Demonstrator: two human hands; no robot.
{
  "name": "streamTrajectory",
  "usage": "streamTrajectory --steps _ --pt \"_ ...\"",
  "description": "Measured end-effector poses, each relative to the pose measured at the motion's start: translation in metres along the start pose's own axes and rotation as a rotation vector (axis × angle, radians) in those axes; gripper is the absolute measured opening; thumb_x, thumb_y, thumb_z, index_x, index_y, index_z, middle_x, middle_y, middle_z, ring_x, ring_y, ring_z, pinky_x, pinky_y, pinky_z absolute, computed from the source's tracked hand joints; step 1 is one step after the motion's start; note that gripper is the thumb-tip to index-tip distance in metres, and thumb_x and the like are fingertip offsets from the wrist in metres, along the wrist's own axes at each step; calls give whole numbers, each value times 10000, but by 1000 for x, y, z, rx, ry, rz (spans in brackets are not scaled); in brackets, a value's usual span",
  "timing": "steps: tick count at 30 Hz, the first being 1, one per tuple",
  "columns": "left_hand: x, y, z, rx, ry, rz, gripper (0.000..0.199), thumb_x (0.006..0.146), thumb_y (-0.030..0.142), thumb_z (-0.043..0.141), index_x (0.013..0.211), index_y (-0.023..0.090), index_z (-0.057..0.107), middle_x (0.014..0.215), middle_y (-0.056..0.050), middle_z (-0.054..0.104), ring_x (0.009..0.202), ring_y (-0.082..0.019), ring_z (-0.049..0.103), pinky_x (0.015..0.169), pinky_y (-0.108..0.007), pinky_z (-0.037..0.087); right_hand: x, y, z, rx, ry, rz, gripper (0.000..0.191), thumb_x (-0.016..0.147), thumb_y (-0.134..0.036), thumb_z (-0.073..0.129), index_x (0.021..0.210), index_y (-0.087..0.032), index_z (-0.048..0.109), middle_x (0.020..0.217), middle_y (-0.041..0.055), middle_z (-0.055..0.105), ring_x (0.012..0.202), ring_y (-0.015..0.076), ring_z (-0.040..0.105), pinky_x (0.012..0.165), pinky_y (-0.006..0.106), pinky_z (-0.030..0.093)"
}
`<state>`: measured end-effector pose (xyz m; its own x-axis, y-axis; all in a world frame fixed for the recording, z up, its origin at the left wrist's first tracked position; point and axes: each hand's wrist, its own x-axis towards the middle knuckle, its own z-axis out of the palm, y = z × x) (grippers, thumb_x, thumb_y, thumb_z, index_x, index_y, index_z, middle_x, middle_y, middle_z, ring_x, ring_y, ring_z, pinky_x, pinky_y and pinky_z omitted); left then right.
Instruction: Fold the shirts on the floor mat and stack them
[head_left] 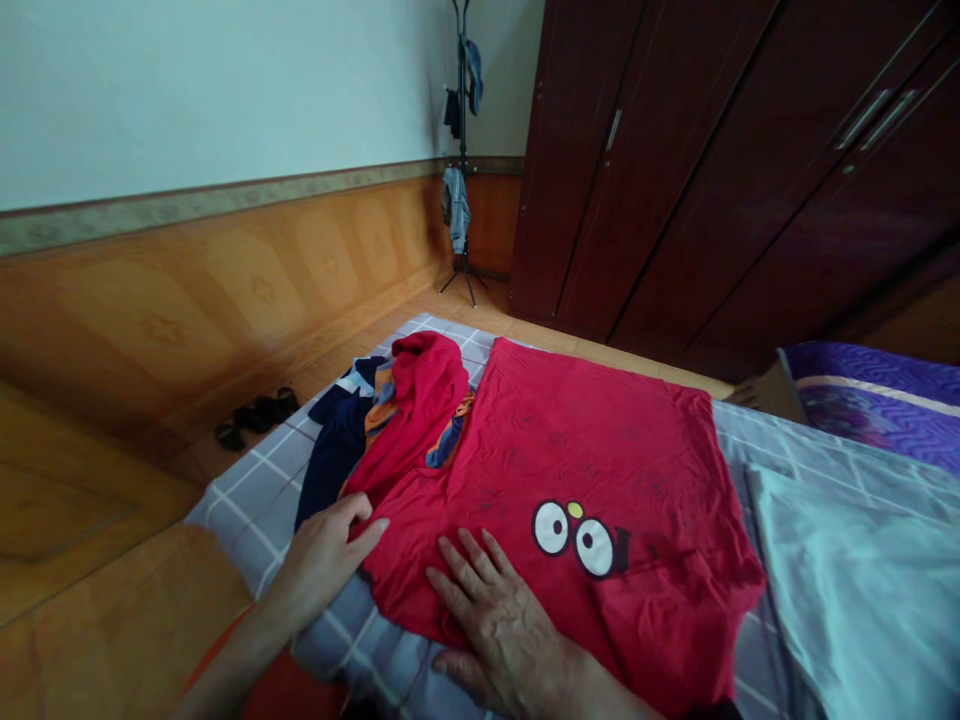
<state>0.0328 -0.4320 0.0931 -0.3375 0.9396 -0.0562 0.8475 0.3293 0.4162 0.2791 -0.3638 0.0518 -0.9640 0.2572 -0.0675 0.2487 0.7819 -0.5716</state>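
Observation:
A red T-shirt [600, 440] lies spread over the bed, with two cartoon eyes and a yellow dot printed on it. Its left part is rumpled toward a heap of clothes. My right hand [499, 620] rests flat on the shirt's near side, fingers stretched out. At the near left edge of the fabric, my left hand [326, 550] has bent fingers gripping the red cloth; some of its fingers are hidden. Beyond it lie a bunched red garment [431, 370] and dark navy clothing [334, 450], with orange and blue cloth between them.
The bed has a grey checked sheet [255, 500]. A pale blue-green cloth [862, 580] lies at the right, near purple bedding [885, 400]. Dark shoes [259, 412] are on the floor at left. A coat rack [463, 150] and dark red wardrobes [675, 180] stand behind.

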Motion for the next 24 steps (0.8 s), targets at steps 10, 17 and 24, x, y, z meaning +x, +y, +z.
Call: streamTrajectory --steps 10,17,24 --pt "10 134 50 -338 -183 407 55 818 210 564 868 197 583 852 2 653 793 -142 611 731 -227 436 -29 -8 25 -294 136 -75 572 927 -462 447 1365 -94 450 1341 179 512 1252 310 462 1034 427 392" --pt "-13 112 56 -246 -251 547 274 878 221 570 1153 225 568 1112 -32 624 1049 -178 570 926 -300 449 -74 -4 -27 -124 258 85 267 926 -280 457 1148 -263 605 1046 28 691 889 147 653 734 215 507" --pt "-42 65 53 33 -147 565 419 730 278 735 1120 211 594 1086 -73 593 1005 -239 569 876 -356 495 -23 36 -57 -296 353 527 359 857 -278 542 1199 -168 554 1003 94 676 828 198 661 657 260 457"
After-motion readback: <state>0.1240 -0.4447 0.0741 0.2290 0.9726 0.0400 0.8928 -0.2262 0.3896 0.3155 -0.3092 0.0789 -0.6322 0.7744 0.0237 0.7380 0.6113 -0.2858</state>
